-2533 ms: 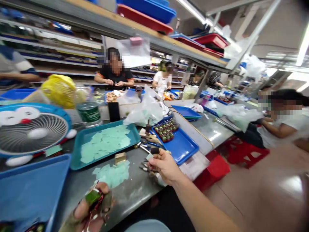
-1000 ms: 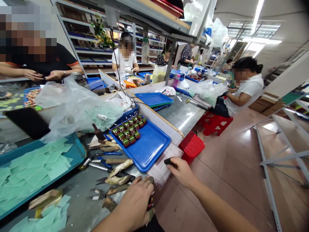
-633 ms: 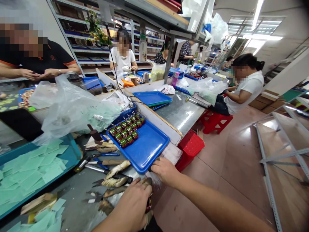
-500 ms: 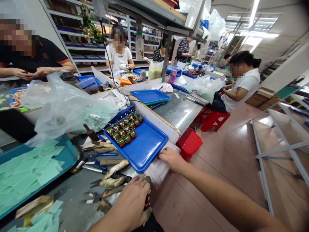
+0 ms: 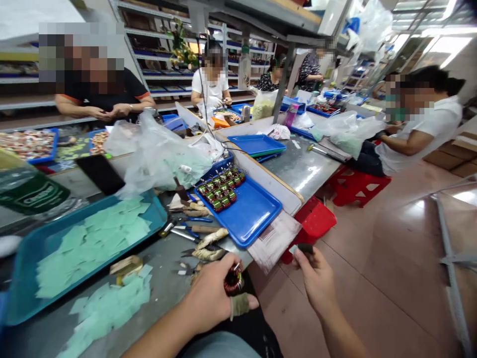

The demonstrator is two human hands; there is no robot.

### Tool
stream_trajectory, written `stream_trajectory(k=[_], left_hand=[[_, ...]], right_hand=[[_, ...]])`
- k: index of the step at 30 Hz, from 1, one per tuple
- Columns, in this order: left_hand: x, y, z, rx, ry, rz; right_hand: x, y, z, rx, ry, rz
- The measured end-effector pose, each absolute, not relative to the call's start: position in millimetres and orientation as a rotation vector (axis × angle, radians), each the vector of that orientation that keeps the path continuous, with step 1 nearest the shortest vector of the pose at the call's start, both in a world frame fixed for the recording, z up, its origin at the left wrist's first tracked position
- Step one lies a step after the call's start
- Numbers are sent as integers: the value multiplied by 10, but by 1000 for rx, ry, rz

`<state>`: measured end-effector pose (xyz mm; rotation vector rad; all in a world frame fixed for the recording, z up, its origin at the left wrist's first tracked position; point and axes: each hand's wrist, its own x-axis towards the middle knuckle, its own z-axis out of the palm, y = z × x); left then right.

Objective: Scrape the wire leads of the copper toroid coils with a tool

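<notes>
My left hand is closed around a copper-wound ring coil just past the bench's front edge. An olive wrap covers part of its thumb. My right hand is raised over the floor to the right, apart from the coil. Its thumb and fingers are pinched together, with a dark cover on one finger. A small pale bit shows at these fingertips; I cannot make out what it is. Beyond both hands lies a blue tray, with several green-and-red wound coils in rows at its left side.
Pliers with wrapped handles and other tools lie left of the blue tray. A teal tray holds pale green sheets, and more loose sheets lie nearer. A plastic bag stands behind. Co-workers sit around. A red stool is at right.
My right hand has left the blue tray's near corner and come back toward me, now pinched. My left hand has turned, showing the coil. The view has swung left.
</notes>
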<state>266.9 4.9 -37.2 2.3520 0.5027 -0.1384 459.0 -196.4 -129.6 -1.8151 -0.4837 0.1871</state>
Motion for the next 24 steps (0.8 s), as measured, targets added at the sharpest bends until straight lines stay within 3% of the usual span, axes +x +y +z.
stream_trajectory(k=[9, 16, 24], left_hand=[[1968, 259, -191, 2380, 617, 57], [1647, 328, -210, 2364, 596, 302], [1495, 360, -184, 2326, 580, 357]], right_hand=[[3670, -1291, -659, -1411, -701, 773], [3393, -994, -385, -1416, -1403, 297], [3236, -841, -351, -1288, -1699, 69]])
